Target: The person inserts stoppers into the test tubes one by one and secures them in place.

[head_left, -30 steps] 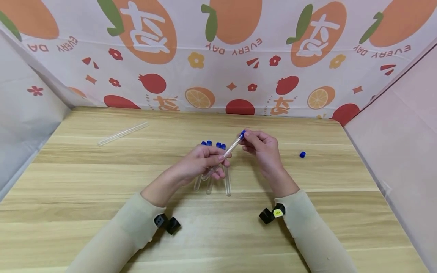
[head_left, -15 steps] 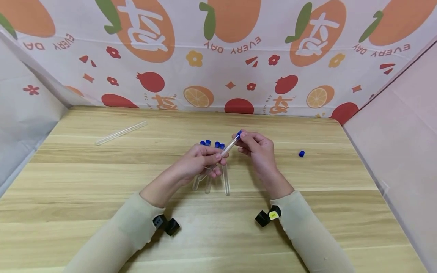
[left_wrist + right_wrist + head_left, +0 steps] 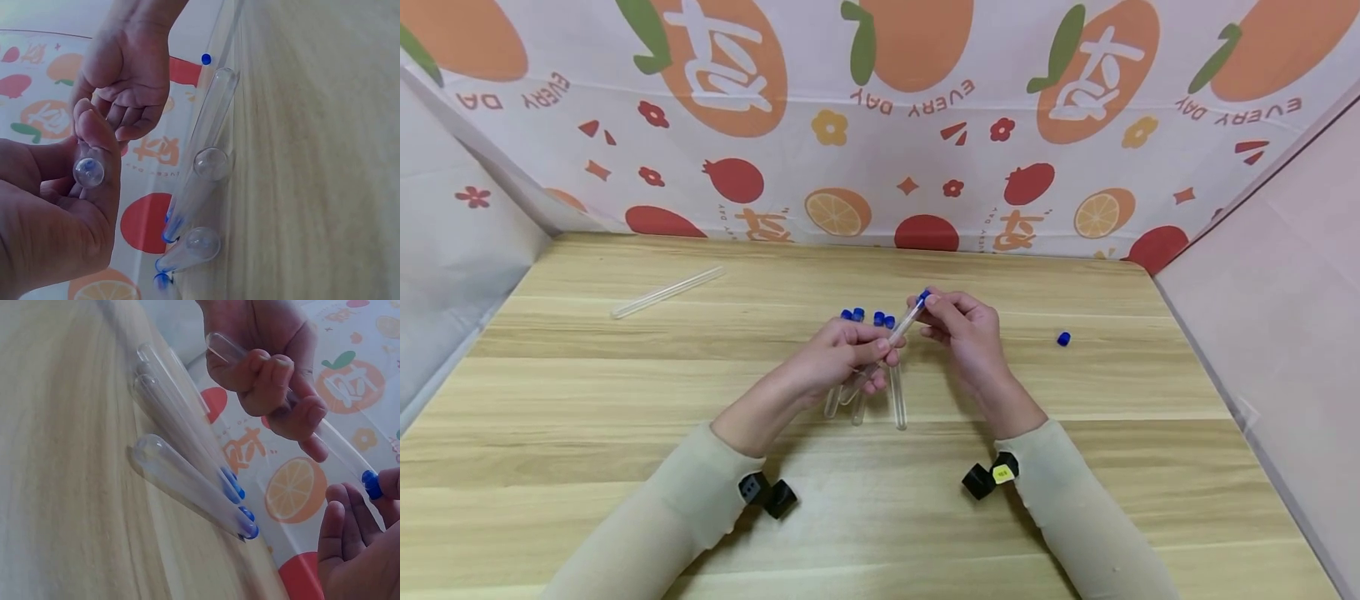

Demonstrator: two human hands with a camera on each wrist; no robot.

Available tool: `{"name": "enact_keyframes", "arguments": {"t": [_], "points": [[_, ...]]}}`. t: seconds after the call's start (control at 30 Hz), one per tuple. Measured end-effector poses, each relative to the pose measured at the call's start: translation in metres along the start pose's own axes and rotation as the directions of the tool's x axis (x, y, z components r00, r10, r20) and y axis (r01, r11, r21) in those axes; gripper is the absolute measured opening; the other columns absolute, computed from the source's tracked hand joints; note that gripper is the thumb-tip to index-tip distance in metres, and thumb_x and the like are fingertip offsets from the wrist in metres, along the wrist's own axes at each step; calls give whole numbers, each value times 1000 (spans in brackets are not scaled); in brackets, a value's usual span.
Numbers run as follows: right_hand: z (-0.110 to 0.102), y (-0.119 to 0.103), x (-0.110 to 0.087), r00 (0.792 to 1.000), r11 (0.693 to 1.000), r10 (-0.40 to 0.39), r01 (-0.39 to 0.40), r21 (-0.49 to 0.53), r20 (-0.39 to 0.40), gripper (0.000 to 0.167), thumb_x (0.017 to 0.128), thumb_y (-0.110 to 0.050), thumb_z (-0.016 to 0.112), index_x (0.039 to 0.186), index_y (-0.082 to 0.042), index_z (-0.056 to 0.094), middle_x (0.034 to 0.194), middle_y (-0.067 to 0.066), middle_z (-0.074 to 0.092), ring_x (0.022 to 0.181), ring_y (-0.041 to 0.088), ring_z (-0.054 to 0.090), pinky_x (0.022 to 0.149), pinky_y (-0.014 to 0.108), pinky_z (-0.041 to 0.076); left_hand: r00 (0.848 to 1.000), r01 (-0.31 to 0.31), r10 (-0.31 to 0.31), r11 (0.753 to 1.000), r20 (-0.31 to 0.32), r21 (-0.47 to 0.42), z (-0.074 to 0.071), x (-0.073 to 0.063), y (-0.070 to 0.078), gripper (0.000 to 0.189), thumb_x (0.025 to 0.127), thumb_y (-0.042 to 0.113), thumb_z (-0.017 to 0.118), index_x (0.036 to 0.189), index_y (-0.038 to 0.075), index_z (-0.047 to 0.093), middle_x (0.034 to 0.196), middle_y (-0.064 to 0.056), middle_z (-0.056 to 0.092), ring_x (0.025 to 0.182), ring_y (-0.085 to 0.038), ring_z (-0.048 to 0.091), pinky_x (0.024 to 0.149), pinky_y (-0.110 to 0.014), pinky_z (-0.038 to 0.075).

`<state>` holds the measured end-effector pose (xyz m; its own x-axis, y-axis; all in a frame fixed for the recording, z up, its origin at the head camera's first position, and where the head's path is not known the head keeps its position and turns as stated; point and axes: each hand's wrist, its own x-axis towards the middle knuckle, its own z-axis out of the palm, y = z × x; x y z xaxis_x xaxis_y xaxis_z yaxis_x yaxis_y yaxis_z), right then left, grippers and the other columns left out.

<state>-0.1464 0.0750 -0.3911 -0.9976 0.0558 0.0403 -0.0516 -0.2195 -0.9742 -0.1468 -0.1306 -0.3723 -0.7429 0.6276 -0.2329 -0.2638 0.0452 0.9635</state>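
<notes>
My left hand (image 3: 835,357) grips a clear test tube (image 3: 340,445) around its body, tilted with its mouth up to the right. At that upper end my right hand (image 3: 972,333) pinches a blue cap (image 3: 371,484) between thumb and forefinger; the cap sits on the tube's mouth. Beneath and behind the left hand lie several capped test tubes (image 3: 898,400) on the table, their blue caps (image 3: 878,318) pointing away. The left hand covers their middles in the head view. In the left wrist view the held tube's rounded end (image 3: 89,172) faces the camera.
One uncapped clear tube (image 3: 667,293) lies at the back left of the wooden table (image 3: 880,517). A loose blue cap (image 3: 1063,339) rests to the right. A fruit-print cloth (image 3: 880,125) hangs behind the table, with pale cloth at both sides.
Both hands keep their hold on the tube and cap. The right hand has shifted slightly left with the cap end, moving closer to the left hand.
</notes>
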Motion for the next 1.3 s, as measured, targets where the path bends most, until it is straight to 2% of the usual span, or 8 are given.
{"name": "enact_keyframes", "arguments": {"t": [0.13, 0.3, 0.53, 0.7, 0.8, 0.97, 1.13, 1.3], "points": [[-2, -4, 1, 999, 999, -2, 4, -46, 34, 12, 98, -16, 64, 89, -8, 65, 110, 9, 75, 102, 18, 71, 80, 29, 59, 1000, -4, 4, 999, -14, 42, 0, -2, 1, 32, 106, 10, 46, 126, -12, 58, 91, -12, 65, 58, -11, 61, 53, -20, 53], [-6, -7, 1, 994, 988, -34, 49, -144, 101, 12, 99, -14, 63, 90, -7, 64, 116, 8, 73, 112, 20, 67, 85, 32, 58, 999, -48, 50, 991, -17, 125, 1, -3, 2, 30, 106, 8, 47, 123, -13, 60, 86, -12, 64, 56, -10, 60, 51, -22, 52], [-6, -6, 2, 982, 966, -134, 160, -205, 132, 13, 96, -12, 66, 95, 1, 66, 112, 11, 74, 106, 19, 69, 82, 32, 59, 996, -72, 80, 980, -34, 188, 1, -2, 2, 30, 106, 10, 47, 120, -12, 63, 84, -14, 64, 56, -11, 59, 51, -24, 52], [-6, -8, 4, 988, 964, -128, 144, -226, 83, 17, 97, -14, 67, 98, 2, 68, 111, 14, 73, 97, 19, 69, 79, 30, 59, 996, -76, 82, 983, -29, 167, 1, 0, 3, 31, 106, 14, 48, 120, -10, 62, 91, -20, 65, 60, -12, 63, 54, -25, 55], [-7, -11, 6, 995, 972, -96, 103, -213, 41, 18, 97, -16, 67, 102, 1, 69, 110, 17, 72, 91, 18, 69, 81, 30, 60, 997, -77, 76, 985, 10, 155, 0, 1, 3, 33, 107, 18, 48, 124, -8, 59, 103, -27, 66, 69, -15, 69, 63, -31, 60], [-11, -16, 8, 999, 997, -34, 33, -67, -15, 20, 97, -16, 66, 111, -2, 69, 116, 20, 69, 93, 17, 70, 86, 30, 59, 997, -49, 38, 986, 72, 161, -4, 2, 1, 40, 109, 22, 42, 132, -8, 53, 118, -29, 66, 85, -21, 73, 77, -41, 62], [-11, -18, 10, 998, 999, -41, 42, 27, -41, 23, 97, -15, 67, 114, 1, 68, 119, 25, 67, 93, 17, 72, 85, 30, 59, 995, -50, 35, 987, 98, 156, -6, 2, 1, 38, 108, 15, 43, 136, -10, 50, 115, -31, 66, 77, -16, 72, 70, -36, 62], [-7, -13, 11, 990, 987, -133, 128, -102, -53, 27, 95, -17, 69, 107, 8, 68, 112, 23, 71, 92, 17, 72, 83, 30, 60, 995, -86, 75, 982, 65, 170, -6, 4, 0, 34, 107, 10, 45, 129, -13, 55, 106, -35, 64, 66, -13, 68, 61, -29, 61]]}}
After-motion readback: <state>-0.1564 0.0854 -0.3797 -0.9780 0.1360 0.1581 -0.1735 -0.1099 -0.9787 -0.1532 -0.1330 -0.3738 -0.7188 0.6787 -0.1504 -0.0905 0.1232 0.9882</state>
